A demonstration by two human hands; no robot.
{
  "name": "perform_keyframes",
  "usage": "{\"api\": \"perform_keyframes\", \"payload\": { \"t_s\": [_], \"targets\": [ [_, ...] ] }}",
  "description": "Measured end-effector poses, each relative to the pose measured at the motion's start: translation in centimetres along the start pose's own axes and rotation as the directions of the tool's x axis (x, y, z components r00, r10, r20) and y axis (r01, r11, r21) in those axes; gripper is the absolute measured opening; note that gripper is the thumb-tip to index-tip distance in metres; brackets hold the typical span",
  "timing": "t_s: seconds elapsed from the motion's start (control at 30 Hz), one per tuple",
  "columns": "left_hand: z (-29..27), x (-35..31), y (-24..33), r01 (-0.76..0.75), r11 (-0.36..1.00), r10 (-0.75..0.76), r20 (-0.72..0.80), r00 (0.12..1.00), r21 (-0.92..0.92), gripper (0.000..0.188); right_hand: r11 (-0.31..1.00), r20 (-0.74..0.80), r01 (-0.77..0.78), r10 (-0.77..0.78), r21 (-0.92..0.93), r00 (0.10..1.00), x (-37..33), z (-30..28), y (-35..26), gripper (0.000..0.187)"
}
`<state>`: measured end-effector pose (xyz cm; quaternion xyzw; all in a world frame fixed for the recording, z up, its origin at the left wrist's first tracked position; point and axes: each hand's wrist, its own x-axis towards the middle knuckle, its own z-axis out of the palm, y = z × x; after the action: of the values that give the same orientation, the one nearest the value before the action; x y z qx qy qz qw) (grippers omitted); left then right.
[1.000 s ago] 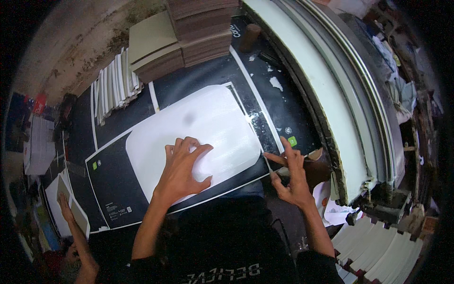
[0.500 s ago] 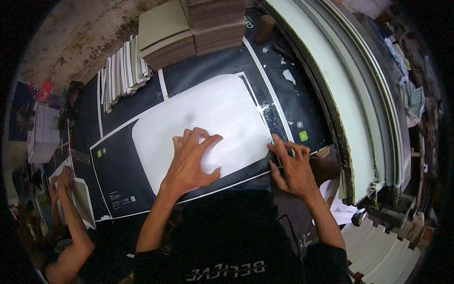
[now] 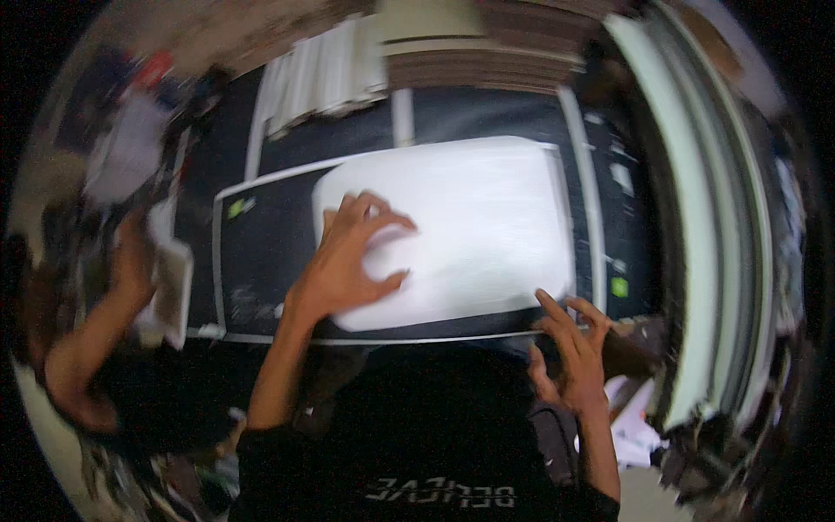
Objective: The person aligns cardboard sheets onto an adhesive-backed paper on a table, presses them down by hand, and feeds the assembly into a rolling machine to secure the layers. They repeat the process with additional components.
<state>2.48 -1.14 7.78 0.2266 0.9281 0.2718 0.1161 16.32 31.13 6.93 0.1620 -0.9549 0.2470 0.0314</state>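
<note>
A large glossy white sheet (image 3: 470, 191) with cut-off corners lies flat on the black printed table cover (image 3: 270, 261) in front of me. My left hand (image 3: 348, 261) is over its left part, fingers curved and thumb spread apart, with nothing between them. At the sheet's near right corner is my right hand (image 3: 574, 352). Its fingers are apart, and the forefinger tip is at the sheet's edge. Motion blur softens the picture, and whether the left fingertips press on the sheet is hard to tell.
Behind the sheet stand a row of white-edged boards (image 3: 326, 74) and a tall stack of grey-brown boards (image 3: 487, 61). A long pale machine bar (image 3: 696, 226) curves along the right. At the left, another person's arm (image 3: 104, 322) reaches toward a pale board (image 3: 174, 278).
The whole view has swung, so the table and sheet sit further right and look straighter. Both hands keep nearly the same pose at the sheet. The other person's arm has shifted.
</note>
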Motion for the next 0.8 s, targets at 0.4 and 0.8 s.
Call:
{"api": "perform_keyframes", "payload": {
  "t_s": [0.4,0.8],
  "targets": [
    [-2.2,-5.9,-8.1,0.185,0.978,-0.184,-0.023,0.983,0.1,0.087,0.774,0.436,0.585,-0.626,0.243,0.647,8.4,9.6,-9.4,0.03],
    [-1.3,-6.4,-9.6,0.139,0.989,-0.137,-0.054,0.989,0.041,0.087,0.755,0.48,0.626,-0.63,0.195,0.61,10.5,10.8,-11.8,0.038]
  ]
}}
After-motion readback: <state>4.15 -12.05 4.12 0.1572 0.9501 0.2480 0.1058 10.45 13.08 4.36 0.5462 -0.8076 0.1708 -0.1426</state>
